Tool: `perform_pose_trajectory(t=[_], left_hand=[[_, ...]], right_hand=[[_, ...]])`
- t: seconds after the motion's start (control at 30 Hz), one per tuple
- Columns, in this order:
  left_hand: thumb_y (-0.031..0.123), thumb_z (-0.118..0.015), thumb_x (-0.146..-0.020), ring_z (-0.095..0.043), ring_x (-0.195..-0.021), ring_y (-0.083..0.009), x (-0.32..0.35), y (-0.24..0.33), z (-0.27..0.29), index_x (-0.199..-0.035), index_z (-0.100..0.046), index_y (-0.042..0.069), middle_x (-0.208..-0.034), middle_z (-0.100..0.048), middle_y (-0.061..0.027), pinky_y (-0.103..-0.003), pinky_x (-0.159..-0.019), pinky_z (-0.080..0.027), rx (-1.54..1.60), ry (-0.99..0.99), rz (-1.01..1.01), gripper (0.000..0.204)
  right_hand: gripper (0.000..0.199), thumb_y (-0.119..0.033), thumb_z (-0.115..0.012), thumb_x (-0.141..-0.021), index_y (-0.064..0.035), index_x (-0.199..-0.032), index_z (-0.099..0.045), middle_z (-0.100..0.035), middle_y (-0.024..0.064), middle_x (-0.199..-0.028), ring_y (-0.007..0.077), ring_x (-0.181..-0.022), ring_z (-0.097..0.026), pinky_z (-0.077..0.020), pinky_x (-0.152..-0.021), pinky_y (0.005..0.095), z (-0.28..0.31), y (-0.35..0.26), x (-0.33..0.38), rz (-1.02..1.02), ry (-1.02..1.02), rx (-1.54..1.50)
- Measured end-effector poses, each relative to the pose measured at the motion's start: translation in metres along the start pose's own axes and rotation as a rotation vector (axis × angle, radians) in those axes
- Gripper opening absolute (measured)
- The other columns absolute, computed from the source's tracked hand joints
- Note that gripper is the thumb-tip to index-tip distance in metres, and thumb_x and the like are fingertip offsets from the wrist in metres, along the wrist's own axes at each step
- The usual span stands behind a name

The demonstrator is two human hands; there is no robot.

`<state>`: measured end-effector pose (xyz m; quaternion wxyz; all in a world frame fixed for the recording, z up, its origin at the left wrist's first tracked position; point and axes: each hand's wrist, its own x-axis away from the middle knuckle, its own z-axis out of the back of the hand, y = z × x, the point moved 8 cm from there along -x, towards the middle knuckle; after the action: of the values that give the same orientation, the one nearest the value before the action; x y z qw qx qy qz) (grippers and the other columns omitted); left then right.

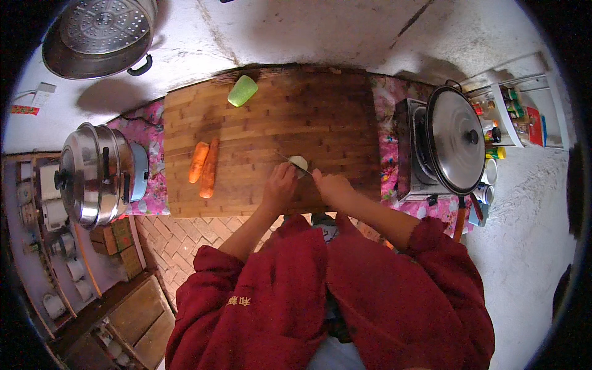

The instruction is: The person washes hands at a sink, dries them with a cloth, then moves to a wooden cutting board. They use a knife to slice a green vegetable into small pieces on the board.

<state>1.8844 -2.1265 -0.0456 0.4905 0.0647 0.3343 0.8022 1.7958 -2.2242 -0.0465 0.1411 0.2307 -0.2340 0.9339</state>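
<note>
On a large wooden cutting board (271, 117), my left hand (282, 185) steadies a pale round piece of vegetable (300, 162) with its fingers bent together; its exact kind is unclear. My right hand (333, 190) is closed round the handle of a knife (304, 170). The thin blade slants leftward and away over the board, close against the pale piece and my left fingertips. Toward the left of the board lie two peeled carrots, one shorter (198, 161) and one longer (209, 169), side by side. Near the far edge rests a light green cut vegetable (242, 91).
Left of the board stands a lidded metal steamer pot (92, 176) on a pink flowered cloth (148, 200). At right, a large lidded pan (457, 140) sits on a stove (410, 151). Jars and bottles (490, 135) line the right wall. A steamer pan (102, 37) hangs at upper left.
</note>
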Motion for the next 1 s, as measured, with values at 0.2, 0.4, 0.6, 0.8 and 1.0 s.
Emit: perform_pose_trajectory(t=[0.2,0.4,0.6,0.8,1.0], left_hand=[[0.006,-0.064,-0.078,-0.055,-0.098,-0.0342,0.003,0.001,0.004,-0.104,-0.057,0.004,-0.108,-0.055,-0.0144,-0.042,-0.082,-0.050,0.007,0.027,0.013,0.027],[0.011,-0.070,-0.076,-0.054,-0.104,-0.0382,0.005,-0.009,-0.004,-0.117,-0.051,0.006,-0.111,-0.056,-0.0157,-0.045,-0.086,-0.048,0.080,0.097,0.193,0.045],[0.021,-0.077,-0.075,-0.058,-0.103,-0.0371,-0.004,-0.033,-0.026,-0.122,-0.047,0.002,-0.110,-0.059,-0.0179,-0.043,-0.087,-0.048,0.092,0.033,0.438,0.060],[0.029,-0.078,-0.076,-0.066,-0.082,-0.0258,0.033,-0.080,-0.044,-0.115,-0.047,-0.002,-0.095,-0.062,-0.0151,-0.037,-0.063,-0.053,0.847,0.044,1.032,0.059],[0.034,-0.080,-0.075,-0.063,-0.061,-0.0239,0.077,-0.106,-0.052,-0.111,-0.038,-0.004,-0.090,-0.058,-0.0187,-0.034,-0.046,-0.052,0.730,0.238,1.357,0.067]], right_hand=[[0.025,-0.008,-0.048,-0.087,-0.0012,-0.111,-0.044,-0.068,0.0238,-0.083,0.0420,-0.074,-0.068,-0.0532,-0.063,0.0519,-0.064,0.018,-0.026,-0.033,0.103,-0.034],[0.033,-0.010,-0.051,-0.086,-0.0037,-0.117,-0.043,-0.068,0.0222,-0.083,0.0419,-0.074,-0.067,-0.0537,-0.064,0.0515,-0.064,0.039,-0.036,0.017,0.112,-0.007],[0.031,-0.012,-0.051,-0.087,-0.0054,-0.116,-0.046,-0.068,0.0211,-0.086,0.0402,-0.078,-0.068,-0.0536,-0.066,0.0504,-0.021,0.047,-0.043,0.035,0.148,0.043],[0.018,-0.023,-0.046,-0.095,-0.0081,-0.104,-0.048,-0.067,0.0205,-0.084,0.0429,-0.077,-0.065,-0.0500,-0.066,0.0553,-0.004,0.063,-0.047,-0.016,0.271,-0.009],[0.026,-0.021,-0.039,-0.097,-0.0041,-0.113,-0.049,-0.067,0.0214,-0.091,0.0419,-0.081,-0.066,-0.0513,-0.070,0.0552,0.003,0.051,-0.039,-0.031,0.248,-0.049]])
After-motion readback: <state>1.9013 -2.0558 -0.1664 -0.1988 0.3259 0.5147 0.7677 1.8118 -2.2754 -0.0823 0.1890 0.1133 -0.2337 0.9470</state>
